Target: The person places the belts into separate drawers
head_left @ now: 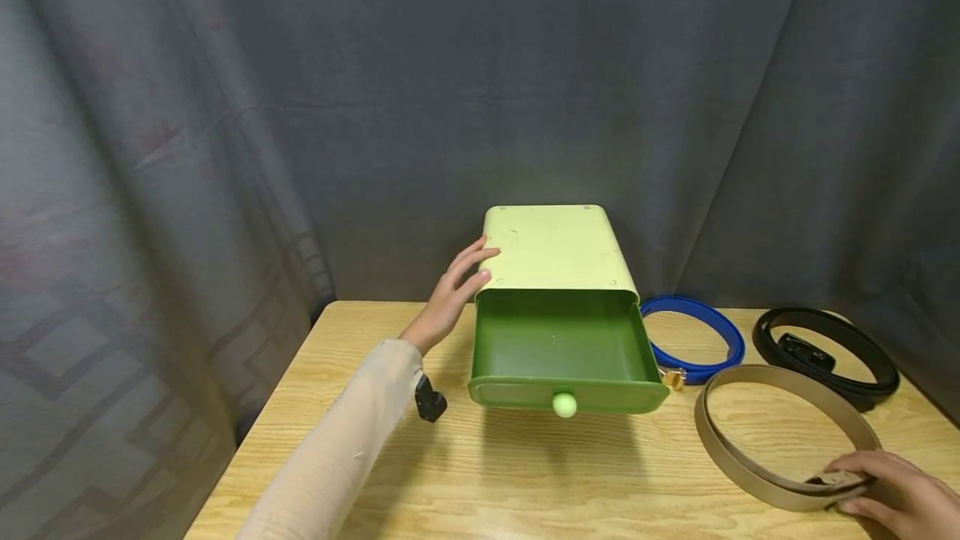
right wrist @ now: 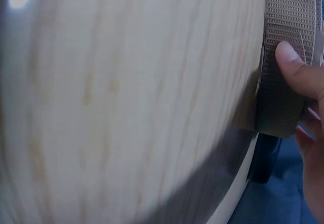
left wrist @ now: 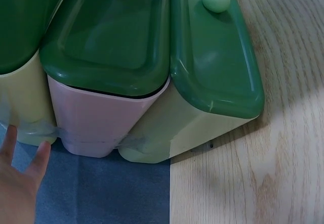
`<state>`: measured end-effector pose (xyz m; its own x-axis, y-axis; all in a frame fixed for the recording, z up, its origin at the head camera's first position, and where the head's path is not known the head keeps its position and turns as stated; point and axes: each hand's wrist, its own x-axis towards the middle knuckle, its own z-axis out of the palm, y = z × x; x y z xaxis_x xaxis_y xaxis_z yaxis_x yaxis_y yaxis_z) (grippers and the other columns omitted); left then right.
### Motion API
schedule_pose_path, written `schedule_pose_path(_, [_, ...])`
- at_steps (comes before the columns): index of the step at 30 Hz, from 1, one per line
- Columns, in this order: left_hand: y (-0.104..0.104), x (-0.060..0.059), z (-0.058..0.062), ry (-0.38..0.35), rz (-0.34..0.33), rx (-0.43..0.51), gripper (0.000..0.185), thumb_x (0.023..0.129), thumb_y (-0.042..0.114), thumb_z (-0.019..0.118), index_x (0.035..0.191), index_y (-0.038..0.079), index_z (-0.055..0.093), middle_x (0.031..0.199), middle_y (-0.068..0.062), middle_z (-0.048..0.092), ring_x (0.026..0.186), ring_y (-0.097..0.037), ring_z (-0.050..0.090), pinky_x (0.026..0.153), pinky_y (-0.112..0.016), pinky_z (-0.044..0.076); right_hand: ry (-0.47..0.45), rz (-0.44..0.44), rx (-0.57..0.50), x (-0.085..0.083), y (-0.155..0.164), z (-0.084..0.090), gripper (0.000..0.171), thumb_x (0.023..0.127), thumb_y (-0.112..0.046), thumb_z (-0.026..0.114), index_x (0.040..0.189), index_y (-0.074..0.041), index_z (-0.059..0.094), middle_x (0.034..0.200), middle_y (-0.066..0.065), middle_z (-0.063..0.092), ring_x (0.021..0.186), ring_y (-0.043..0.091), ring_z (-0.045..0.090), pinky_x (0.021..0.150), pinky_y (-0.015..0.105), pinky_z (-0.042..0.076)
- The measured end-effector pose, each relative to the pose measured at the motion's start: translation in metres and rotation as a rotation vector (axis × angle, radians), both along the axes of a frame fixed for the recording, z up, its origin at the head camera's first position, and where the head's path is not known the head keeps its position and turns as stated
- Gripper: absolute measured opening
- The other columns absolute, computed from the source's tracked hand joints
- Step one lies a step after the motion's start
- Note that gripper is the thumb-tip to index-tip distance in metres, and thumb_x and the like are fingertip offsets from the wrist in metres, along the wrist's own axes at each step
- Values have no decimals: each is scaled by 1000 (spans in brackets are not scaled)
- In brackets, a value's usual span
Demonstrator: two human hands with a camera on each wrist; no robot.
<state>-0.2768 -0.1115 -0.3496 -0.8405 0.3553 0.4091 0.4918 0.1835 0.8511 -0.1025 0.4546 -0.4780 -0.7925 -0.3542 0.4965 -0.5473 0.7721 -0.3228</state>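
Note:
A pale green drawer box (head_left: 555, 248) stands at the back of the wooden table (head_left: 525, 473), its dark green drawer (head_left: 562, 348) pulled out and empty, with a round knob (head_left: 565, 405) in front. My left hand (head_left: 453, 294) rests with straight fingers against the box's left side; in the left wrist view the left hand (left wrist: 20, 183) lies beside the box's body (left wrist: 152, 143). My right hand (head_left: 896, 494) grips the near edge of a tan belt loop (head_left: 723, 452); in the right wrist view the right hand (right wrist: 304, 97) pinches the tan belt (right wrist: 288, 27), thumb on the webbing.
A coiled blue belt (head_left: 731, 340) lies just right of the drawer, and a black belt (head_left: 877, 365) lies at the far right. A grey curtain (head_left: 300, 107) hangs close behind and to the left. The table's left edge (head_left: 247, 448) is near my sleeve.

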Motion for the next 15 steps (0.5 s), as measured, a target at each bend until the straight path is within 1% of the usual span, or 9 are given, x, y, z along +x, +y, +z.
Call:
schedule_pose_path(4, [1,-1,0,-7,-7,-3,41,106,25,47,146,18,50,162,9,20,148,-14,14,116,-58,18,-113,-153,17,5,-4,0,46,49,-2,91,84,-23,70,86,-34,51,71,-11,44,53,19,41])
schedule_pose_path(5, [1,-1,0,-8,-11,-3,41,106,25,47,146,17,50,162,8,20,149,-15,14,116,-58,18,-122,-172,22,6,-5,-1,43,50,-3,91,83,-21,70,86,-33,51,72,-12,44,60,23,48])
schedule_pose_path(6, [1,-1,0,-9,-16,-2,42,106,24,47,147,15,49,163,6,19,149,-17,13,116,-59,17,-127,-195,37,6,-6,-1,41,51,-4,91,83,-20,70,85,-33,52,73,-13,45,64,25,50])
schedule_pose_path(7, [1,-1,1,-11,-20,-2,42,106,23,46,147,13,48,163,5,18,149,-18,12,116,-60,17,-138,-209,39,6,-7,-1,40,52,-4,91,83,-17,71,85,-32,53,74,-13,45,76,31,52])
schedule_pose_path(9, [2,2,4,-18,-29,-1,43,106,21,46,148,10,47,164,1,16,150,-20,11,116,-60,16,-162,-236,47,7,-8,-1,36,55,-5,90,85,-13,71,84,-30,55,77,-14,45,95,47,43])
schedule_pose_path(11, [3,9,12,-25,-43,2,43,106,18,45,147,5,46,164,-5,15,150,-23,10,116,-60,15,-181,-265,46,9,-10,-1,34,59,-7,89,88,-9,72,84,-28,56,77,-11,48,104,58,25])
schedule_pose_path(13, [4,15,20,-30,-53,-1,43,106,16,45,147,2,45,164,-9,14,150,-26,10,116,-60,16,-161,-267,47,10,-12,1,34,60,-7,90,88,-6,71,83,-27,56,76,-11,49,110,49,30])
schedule_pose_path(14, [5,19,23,-28,-57,0,43,105,15,45,146,0,45,164,-11,14,150,-27,10,116,-61,16,-138,-255,41,11,-12,3,34,59,-8,90,88,-7,72,84,-30,55,75,-10,50,107,37,37])
schedule_pose_path(15, [5,21,26,-28,-59,0,43,105,14,45,146,0,45,164,-12,14,150,-28,10,116,-61,16,-109,-234,31,12,-13,4,35,59,-8,90,88,-9,72,85,-32,53,74,-10,50,98,25,43])
